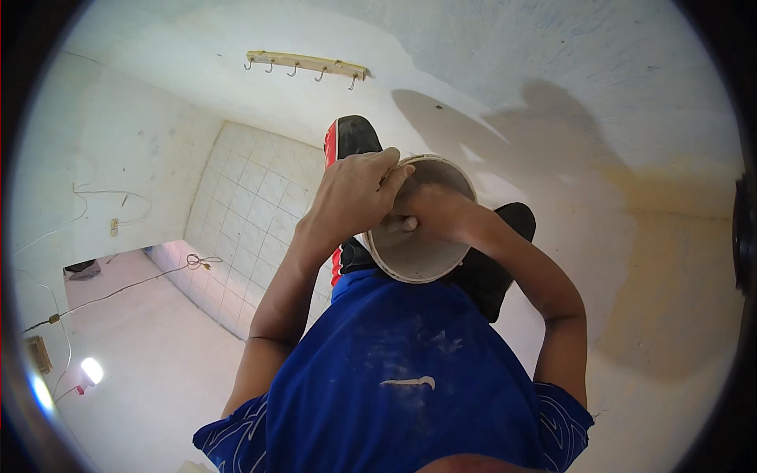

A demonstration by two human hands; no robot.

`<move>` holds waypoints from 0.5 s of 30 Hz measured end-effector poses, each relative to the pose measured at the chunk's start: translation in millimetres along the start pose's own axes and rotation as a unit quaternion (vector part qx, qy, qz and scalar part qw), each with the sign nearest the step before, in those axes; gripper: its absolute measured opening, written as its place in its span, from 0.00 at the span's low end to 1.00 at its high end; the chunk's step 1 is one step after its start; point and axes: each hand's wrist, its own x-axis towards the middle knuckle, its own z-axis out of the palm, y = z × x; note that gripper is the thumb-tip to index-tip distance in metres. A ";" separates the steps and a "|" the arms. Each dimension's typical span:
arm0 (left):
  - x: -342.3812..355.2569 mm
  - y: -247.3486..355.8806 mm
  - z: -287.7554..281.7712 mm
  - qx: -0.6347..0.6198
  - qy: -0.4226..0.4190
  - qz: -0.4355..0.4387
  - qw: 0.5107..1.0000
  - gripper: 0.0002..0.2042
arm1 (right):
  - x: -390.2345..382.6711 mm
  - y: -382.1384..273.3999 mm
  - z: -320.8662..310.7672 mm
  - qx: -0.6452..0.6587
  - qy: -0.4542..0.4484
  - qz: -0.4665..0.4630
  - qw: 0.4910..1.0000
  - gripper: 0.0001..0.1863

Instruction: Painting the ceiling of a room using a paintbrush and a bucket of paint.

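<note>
A whitish round bucket (422,272) stands between my legs with its mouth toward me. My left hand (355,189) is at the bucket's left rim, fingers bent over the edge and closed on it. Down inside the bucket is my right hand (434,211), its wrist crossing the right rim. Its fingers are curled, and a fingertip shows near the left inner wall. What those fingers hold, if anything, is hidden. The bucket's contents are hard to make out; the inner wall looks greyish and dusty.
My dark-shod feet or lower legs (359,134) flank the bucket. A wooden hook rail (307,63) is fixed to the pale wall ahead. At left are a tiled wall section (252,193), a hanging cable (126,293) and a lit bulb (91,370). A yellowish patch (654,276) marks the right wall.
</note>
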 end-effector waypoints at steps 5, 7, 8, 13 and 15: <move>-3.4 -3.7 -0.5 0.005 0.008 0.011 1.000 0.16 | 3.1 5.0 25.3 -0.065 -0.061 0.036 0.995 0.13; -4.1 -1.9 0.5 0.001 0.004 0.006 1.000 0.16 | 3.7 2.9 25.4 -0.049 -0.076 0.055 0.994 0.14; -4.2 -1.1 1.8 -0.002 0.002 0.004 1.000 0.16 | 3.8 1.8 25.3 -0.036 -0.089 0.074 0.993 0.14; -6.2 0.7 7.4 -0.005 -0.005 0.018 1.000 0.17 | 4.9 1.2 28.9 -0.024 -0.076 0.080 0.994 0.15; -6.5 2.4 8.2 -0.003 -0.008 0.020 1.000 0.17 | 6.7 6.2 31.0 -0.022 -0.091 0.091 0.991 0.16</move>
